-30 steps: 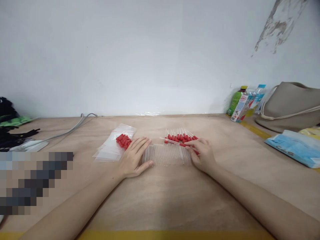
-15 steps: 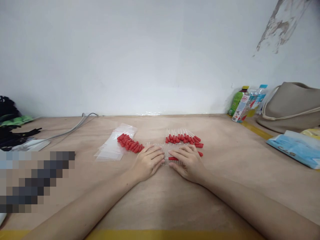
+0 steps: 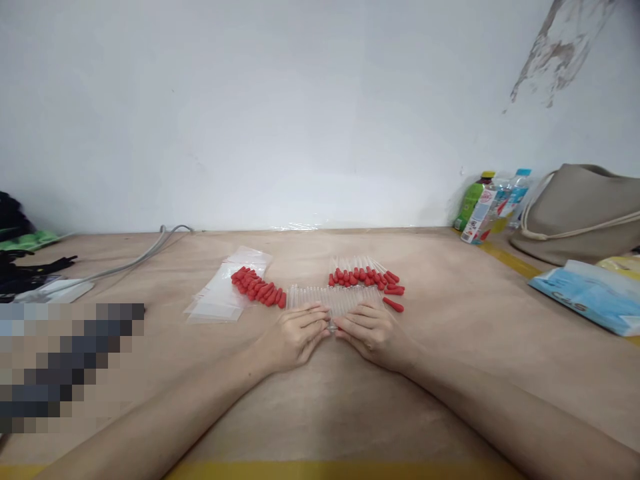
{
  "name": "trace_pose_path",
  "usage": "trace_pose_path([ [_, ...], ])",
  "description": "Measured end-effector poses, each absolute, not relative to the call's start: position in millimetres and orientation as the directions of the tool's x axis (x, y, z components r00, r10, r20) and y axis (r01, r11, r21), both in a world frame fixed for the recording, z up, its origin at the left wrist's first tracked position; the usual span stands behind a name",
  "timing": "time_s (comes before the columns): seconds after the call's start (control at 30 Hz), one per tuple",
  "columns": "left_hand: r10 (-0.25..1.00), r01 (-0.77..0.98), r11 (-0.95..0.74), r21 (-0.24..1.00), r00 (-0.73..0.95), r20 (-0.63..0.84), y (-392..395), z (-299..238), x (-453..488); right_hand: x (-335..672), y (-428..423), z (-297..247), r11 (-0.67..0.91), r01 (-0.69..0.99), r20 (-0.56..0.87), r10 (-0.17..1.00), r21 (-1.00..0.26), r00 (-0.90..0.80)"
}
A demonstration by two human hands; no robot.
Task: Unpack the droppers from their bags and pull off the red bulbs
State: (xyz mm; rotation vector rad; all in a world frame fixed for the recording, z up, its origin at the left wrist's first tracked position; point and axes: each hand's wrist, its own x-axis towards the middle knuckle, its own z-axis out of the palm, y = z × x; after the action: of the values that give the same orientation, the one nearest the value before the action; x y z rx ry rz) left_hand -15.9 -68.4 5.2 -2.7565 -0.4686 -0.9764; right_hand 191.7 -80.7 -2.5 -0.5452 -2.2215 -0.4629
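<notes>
My left hand (image 3: 295,337) and my right hand (image 3: 371,332) lie side by side on the wooden table (image 3: 320,400), fingers curled and fingertips meeting. A short bit of clear tube (image 3: 331,327) shows between the fingertips, pinched by the left hand. What the right fingers hold is hidden. Just beyond the hands lies a row of clear tubes (image 3: 335,297). Behind it are tubes fitted with red caps (image 3: 365,275). Loose red caps (image 3: 260,291) are heaped to the left, and one red cap (image 3: 393,305) lies alone at the right.
A stack of clear zip bags (image 3: 217,297) lies left of the caps. A grey cable (image 3: 125,267) runs at the back left. Bottles (image 3: 487,203), a beige bag (image 3: 583,210) and a blue packet (image 3: 585,293) are at the right.
Both hands have drawn toward me and together at the near edge of the tube row. The red cap seen under my right fingers is now hidden. The loose caps are uncovered.
</notes>
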Motion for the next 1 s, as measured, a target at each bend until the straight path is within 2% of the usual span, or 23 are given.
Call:
trace_pose_path([
  [0.23, 0.245, 0.335, -0.942, -0.029, 0.742, 0.625, -69.8, 5.3, -17.9, 195.4, -82.1, -3.0, 0.849, 0.491, 0.777, 0.172, 0.195, -0.606],
  [0.6, 0.217, 0.321, -0.945, -0.054, 0.745, 0.631, -70.8, 6.1, -18.4, 205.7, -89.5, 6.1, 0.829, 0.443, 0.729, 0.065, 0.340, -0.682],
  [0.77, 0.202, 0.329, -0.941, -0.079, 0.732, 0.650, -72.0, 8.3, -19.8, 215.0, -88.7, 7.6, 0.818, 0.443, 0.728, 0.045, 0.366, -0.684],
  [0.87, 0.245, 0.418, -0.905, -0.083, 0.669, 0.702, -68.4, 11.8, -26.8, 231.6, -80.6, 7.5, 0.759, 0.599, 0.815, 0.164, 0.257, -0.556],
  [0.93, 0.318, 0.525, -0.850, -0.053, 0.590, 0.742, -63.6, 13.8, -32.3, 245.6, -72.0, 8.2, 0.677, 0.734, 0.876, 0.320, 0.055, -0.361],
  [1.0, 0.400, 0.633, -0.774, -0.014, 0.507, 0.764, -58.4, 14.7, -36.4, 259.1, -62.3, 9.0, 0.596, 0.776, 0.855, 0.497, -0.209, -0.151],
])
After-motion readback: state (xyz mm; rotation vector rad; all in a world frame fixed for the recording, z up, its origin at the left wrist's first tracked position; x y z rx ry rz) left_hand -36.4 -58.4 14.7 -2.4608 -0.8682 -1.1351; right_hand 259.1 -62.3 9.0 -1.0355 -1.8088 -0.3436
